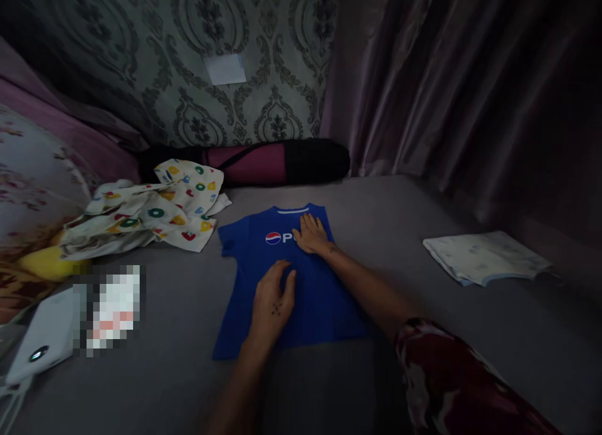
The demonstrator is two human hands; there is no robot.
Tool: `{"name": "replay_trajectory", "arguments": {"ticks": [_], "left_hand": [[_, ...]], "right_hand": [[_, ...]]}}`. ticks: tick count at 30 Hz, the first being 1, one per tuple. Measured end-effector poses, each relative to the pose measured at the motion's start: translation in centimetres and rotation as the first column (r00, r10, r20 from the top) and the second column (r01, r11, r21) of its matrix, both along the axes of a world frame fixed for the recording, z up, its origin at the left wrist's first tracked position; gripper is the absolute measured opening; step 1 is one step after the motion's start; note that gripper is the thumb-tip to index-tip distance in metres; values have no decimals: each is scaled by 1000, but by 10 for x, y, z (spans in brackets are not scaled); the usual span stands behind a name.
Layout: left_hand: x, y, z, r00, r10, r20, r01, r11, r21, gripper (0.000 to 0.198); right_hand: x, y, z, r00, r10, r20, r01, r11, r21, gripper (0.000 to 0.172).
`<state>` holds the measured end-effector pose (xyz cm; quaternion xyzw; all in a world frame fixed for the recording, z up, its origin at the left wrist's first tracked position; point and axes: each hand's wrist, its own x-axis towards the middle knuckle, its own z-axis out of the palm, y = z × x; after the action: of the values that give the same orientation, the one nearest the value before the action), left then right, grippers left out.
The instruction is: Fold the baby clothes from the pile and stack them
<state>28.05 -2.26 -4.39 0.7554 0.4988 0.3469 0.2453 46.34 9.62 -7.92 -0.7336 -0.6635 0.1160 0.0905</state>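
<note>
A blue T-shirt with a round red, white and blue logo lies spread out on the grey bed sheet, its neckline away from me. My right hand rests flat on the upper right of its chest, fingers stretched, covering part of the printed letters and the right sleeve area. Over the middle of the shirt is my left hand, fingers slightly curved and thumb apart, with nothing in it. Whether the left fingertips press on the cloth I cannot tell.
Crumpled cloth with colourful letters lies at the back left, near a yellow item. A white device is at the left. Folded pale cloth lies at the right. Along the wall stretches a maroon and black bag.
</note>
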Motion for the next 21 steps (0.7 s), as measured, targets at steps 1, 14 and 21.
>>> {"name": "replay_trajectory", "arguments": {"ticks": [1, 14, 21], "left_hand": [[-4, 3, 2, 999, 33, -3, -33, 999, -25, 33], [-40, 32, 9, 951, 295, -97, -308, 932, -192, 44], [-64, 42, -1, 919, 351, -181, -378, 913, -151, 37]], "right_hand": [[3, 4, 3, 1000, 4, -24, -5, 999, -32, 69], [26, 26, -7, 996, -78, 37, 74, 991, 108, 67], [34, 0, 10, 993, -29, -119, 36, 998, 57, 70]]}}
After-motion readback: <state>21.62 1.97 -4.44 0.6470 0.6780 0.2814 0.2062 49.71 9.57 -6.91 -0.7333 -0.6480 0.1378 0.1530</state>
